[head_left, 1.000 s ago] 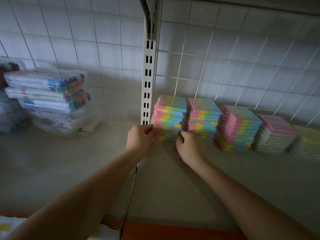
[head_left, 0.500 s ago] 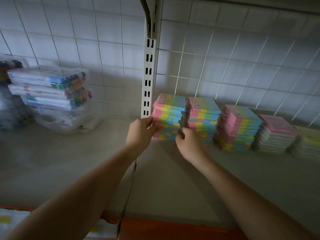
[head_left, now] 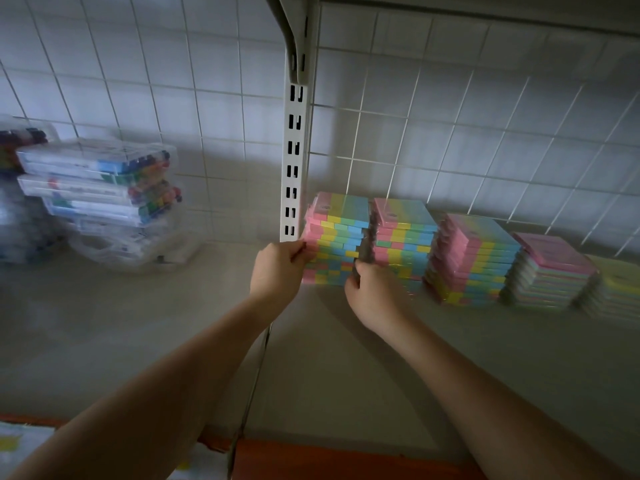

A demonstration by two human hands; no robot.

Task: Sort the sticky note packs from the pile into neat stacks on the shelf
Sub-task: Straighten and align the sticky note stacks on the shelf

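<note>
The three left stacks [head_left: 337,237] of packs are banded pink, yellow, green and blue — staggered blocks down their fronts. The fourth stack [head_left: 550,271] has a pink top over pale striped edges, and the last stack [head_left: 620,292] is pale yellow. The wall grid [head_left: 485,133] is white, the shelf [head_left: 138,323] beige, its front edge [head_left: 346,462] orange-red — the marker cases [head_left: 100,181] clear with multicoloured caps.

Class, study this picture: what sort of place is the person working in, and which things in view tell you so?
Probably a stationery shop or stockroom. A display shelf with a slotted upright and wire grid back holds stacks of wrapped sticky note packs, and clear cases of coloured markers are piled further left.
</note>
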